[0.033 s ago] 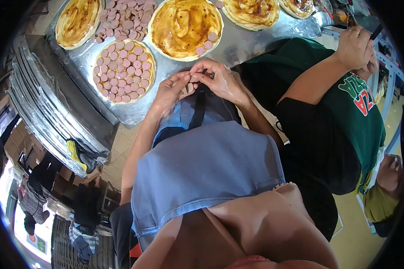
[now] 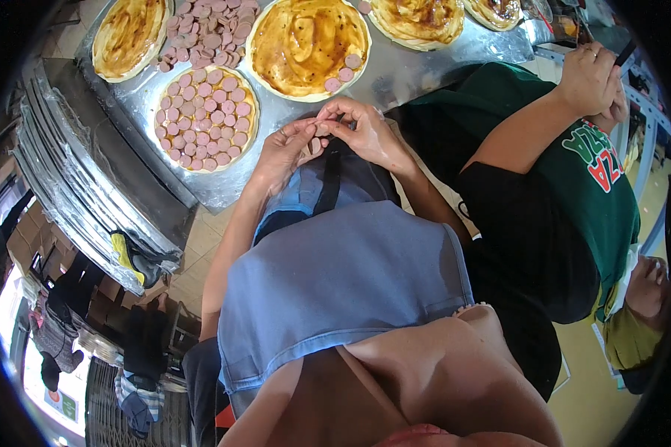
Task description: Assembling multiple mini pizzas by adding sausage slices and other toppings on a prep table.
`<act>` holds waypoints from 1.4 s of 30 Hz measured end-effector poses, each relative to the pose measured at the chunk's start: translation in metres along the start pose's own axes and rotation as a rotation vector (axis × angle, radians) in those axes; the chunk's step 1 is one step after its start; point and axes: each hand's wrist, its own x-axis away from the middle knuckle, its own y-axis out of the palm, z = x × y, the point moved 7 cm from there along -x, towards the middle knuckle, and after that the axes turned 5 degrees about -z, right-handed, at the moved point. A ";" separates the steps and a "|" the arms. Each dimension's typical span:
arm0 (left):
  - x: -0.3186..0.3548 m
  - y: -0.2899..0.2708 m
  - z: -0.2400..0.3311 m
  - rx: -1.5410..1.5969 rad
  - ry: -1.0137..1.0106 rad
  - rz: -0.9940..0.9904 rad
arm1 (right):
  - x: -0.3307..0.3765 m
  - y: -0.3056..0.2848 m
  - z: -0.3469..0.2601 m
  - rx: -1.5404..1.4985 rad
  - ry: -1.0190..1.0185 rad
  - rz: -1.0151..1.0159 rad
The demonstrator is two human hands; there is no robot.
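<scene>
At the far left a stack of metal trays [image 2: 60, 171] lies along the edge of the steel bench [image 2: 395, 71]. On the bench's left end sits a sauced pizza base [image 2: 129, 36] with no topping, and just to its right a loose heap of pink sausage slices [image 2: 210, 31] rests on the metal. Below that heap lies a pizza base covered edge to edge with sausage slices [image 2: 206, 119]. Right of it, a larger sauced base [image 2: 308, 46] carries only three slices at its lower right rim. Just below this base, over the bench's near edge, the person's two hands meet: the left hand [image 2: 287, 149] is curled, its fingertips pinching a small stack of sausage slices [image 2: 315, 138], while the right hand [image 2: 365, 130] closes thumb and forefinger on the same stack from the other side, so both hands grip it, held in the air clear of the bench. Further right along the bench sit two more sauced bases [image 2: 417, 18], partly cut off by the frame. At the right stands a co-worker in a green shirt [image 2: 574, 186], whose hand [image 2: 590, 74] is closed around a dark object near the bench's right end.
</scene>
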 end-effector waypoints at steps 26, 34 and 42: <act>0.003 -0.001 -0.001 0.012 -0.038 0.006 | -0.038 -0.098 0.000 0.787 -0.266 0.684; 0.000 -0.003 -0.002 0.020 -0.043 0.008 | -0.032 -0.102 0.002 0.749 -0.258 0.650; 0.001 0.004 0.008 0.041 0.023 -0.035 | -0.023 -0.072 -0.011 0.455 -0.174 0.489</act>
